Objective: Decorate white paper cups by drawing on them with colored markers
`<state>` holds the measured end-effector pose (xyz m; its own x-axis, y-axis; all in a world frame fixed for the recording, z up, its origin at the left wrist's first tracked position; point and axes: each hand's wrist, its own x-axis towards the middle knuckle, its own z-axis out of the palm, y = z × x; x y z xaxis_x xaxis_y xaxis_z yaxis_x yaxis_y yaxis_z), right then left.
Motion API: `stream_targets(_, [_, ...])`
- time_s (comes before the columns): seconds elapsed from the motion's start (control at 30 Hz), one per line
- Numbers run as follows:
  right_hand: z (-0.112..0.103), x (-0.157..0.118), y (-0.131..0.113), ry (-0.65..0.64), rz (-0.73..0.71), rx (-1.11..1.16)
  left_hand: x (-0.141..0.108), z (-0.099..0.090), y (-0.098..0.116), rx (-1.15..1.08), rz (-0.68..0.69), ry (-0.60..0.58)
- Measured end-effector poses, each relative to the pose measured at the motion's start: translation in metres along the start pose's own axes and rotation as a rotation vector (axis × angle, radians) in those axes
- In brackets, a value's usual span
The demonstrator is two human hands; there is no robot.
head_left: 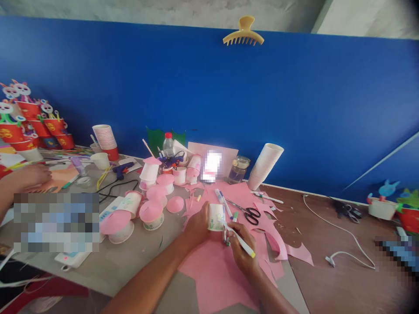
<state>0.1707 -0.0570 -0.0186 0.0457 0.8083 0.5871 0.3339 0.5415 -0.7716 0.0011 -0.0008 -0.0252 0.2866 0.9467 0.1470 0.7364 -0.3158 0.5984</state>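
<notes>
My left hand [199, 224] is closed around the side of a white paper cup [215, 213], which has a yellow shape and green grass-like strokes drawn on it. In my right hand [244, 248] is a white marker with a yellow end [244, 245]; its tip is at the drawn side of the cup. Both hands are above pink paper [219, 274]. Near the right hand lie a pair of black-handled scissors [252, 215], a blue-capped marker [226, 207] and more markers partly hidden under the cup.
Pink-topped paper cups [152, 211] stand to the left, beside a power strip [73, 257] and a blue glue gun [124, 169]. A tall cup stack [266, 165] leans by a glass jar [238, 169]. Another person's hand [32, 174] is at far left. A white cable [343, 226] lies right.
</notes>
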Motion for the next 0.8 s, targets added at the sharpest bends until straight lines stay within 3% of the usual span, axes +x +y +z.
stream_targets(0.8, [-0.0020,0.0000,0.0032,0.003,-0.014,-0.032,-0.0032,-0.0082,0.0093,-0.040,-0.026,-0.004])
